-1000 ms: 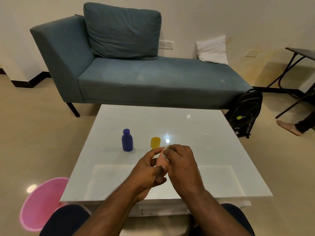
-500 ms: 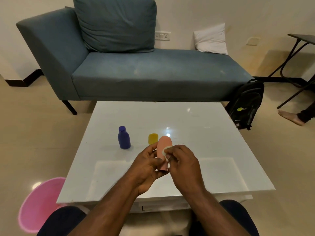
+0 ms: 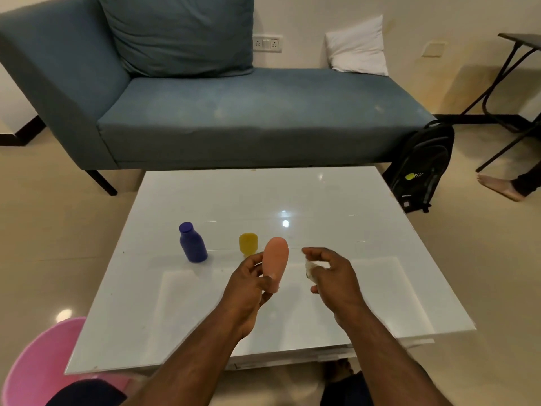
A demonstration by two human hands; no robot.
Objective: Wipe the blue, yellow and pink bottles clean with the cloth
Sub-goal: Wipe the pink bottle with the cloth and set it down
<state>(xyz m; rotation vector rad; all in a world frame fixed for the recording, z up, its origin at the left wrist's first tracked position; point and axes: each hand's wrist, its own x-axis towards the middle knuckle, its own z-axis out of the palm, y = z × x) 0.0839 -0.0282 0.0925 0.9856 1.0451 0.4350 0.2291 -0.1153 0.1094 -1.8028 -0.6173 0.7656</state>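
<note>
My left hand grips the pink bottle by its lower end and holds it above the white table, rounded end up. My right hand is a short gap to the right of the bottle, fingers curled around a small pale cloth. The blue bottle stands upright on the table to the left. The yellow bottle stands just behind my left hand, its lower part hidden by my fingers.
A blue-grey sofa runs along the far side of the table. A pink bucket sits on the floor at the near left corner. A black backpack leans at the right, near another person's foot.
My right hand with the cloth has pulled off the pink bottle to the right, leaving a gap. The left hand still holds the bottle, now fully exposed.
</note>
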